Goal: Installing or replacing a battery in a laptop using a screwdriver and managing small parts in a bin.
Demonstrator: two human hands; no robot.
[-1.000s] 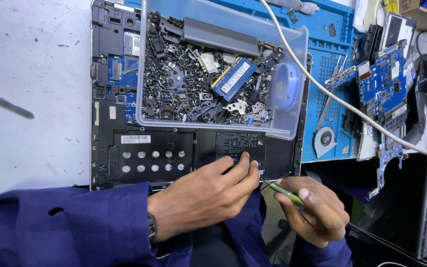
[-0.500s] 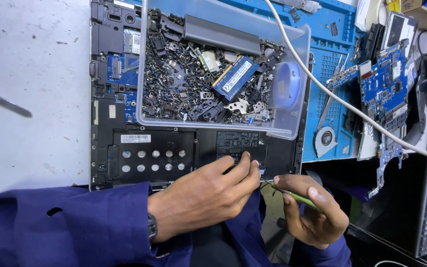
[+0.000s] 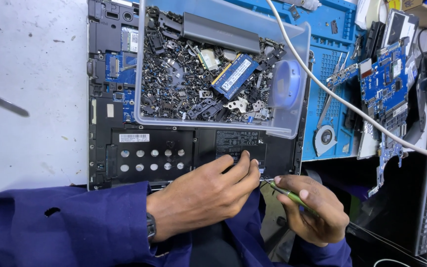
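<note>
White, scuffed bench top (image 3: 30,99) filled the left of the view, with a blue repair mat (image 3: 332,44) toward its right edge. An opened laptop chassis (image 3: 174,153), underside up, lay at the near edge of the bench. On its far half rested a clear plastic tub (image 3: 292,106) of black screws and brackets, holding a grey bar (image 3: 216,33) and a blue memory module (image 3: 234,75). A blue circuit board (image 3: 386,84) and a white cable (image 3: 342,101) lay over the mat. The left hand (image 3: 208,198), fingers curled and spread, pressed on the chassis's near right corner. The right hand (image 3: 315,215) was closed around a green-handled screwdriver (image 3: 292,198), its tip at that same corner edge. A metal spudger (image 3: 3,103) lay alone near the bench's left edge.
</note>
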